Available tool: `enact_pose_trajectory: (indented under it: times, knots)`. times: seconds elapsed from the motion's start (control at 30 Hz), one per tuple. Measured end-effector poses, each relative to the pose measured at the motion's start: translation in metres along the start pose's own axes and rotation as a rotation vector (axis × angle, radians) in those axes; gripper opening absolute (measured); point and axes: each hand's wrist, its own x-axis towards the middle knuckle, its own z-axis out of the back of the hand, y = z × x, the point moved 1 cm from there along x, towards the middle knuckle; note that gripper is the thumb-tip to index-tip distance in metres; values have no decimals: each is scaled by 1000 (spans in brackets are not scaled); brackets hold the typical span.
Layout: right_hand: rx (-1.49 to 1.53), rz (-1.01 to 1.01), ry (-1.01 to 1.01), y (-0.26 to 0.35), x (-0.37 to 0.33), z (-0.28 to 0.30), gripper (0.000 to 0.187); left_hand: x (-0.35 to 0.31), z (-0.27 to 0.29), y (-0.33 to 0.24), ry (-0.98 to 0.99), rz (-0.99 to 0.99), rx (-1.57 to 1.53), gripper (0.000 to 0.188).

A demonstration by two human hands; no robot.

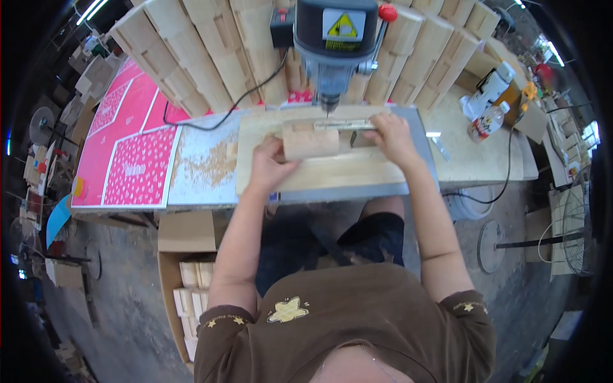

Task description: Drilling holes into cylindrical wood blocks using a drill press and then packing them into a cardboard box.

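Note:
A rounded pale wooden block (311,144) lies on a flat wooden board (319,173) below the drill press (335,45). My left hand (271,167) grips the block's left end, thumb at the near side and fingers behind it. My right hand (391,139) is closed round the right end of a narrow, light metal bar (345,124), whose exact kind I cannot make out. The bar runs along the block's far right side. A small dark piece (353,138) stands under it. Above the bar is the drill chuck (329,101), its tip close to the bar.
Tall stacks of wooden blocks (185,57) line the back. Wood shavings (207,156) lie left of the board, beside a pink printed sheet (140,163). A black cable (246,96) crosses there. At right stands a drink bottle (489,121). A carton of blocks (185,255) sits below left.

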Motion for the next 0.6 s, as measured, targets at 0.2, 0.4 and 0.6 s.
enact_pose_trajectory:
  times: [0.2,0.4,0.6]
  knots:
    - [86,80,-25,2,-1,-3,25,-37,70,26,-139,230,-291,20]
    - [80,81,-12,11,-8,-1,29,-33,95,3,-59,722,-516,25]
    - [91,113,-33,25,-18,-1,32,-22,54,-17,-42,917,-702,47]
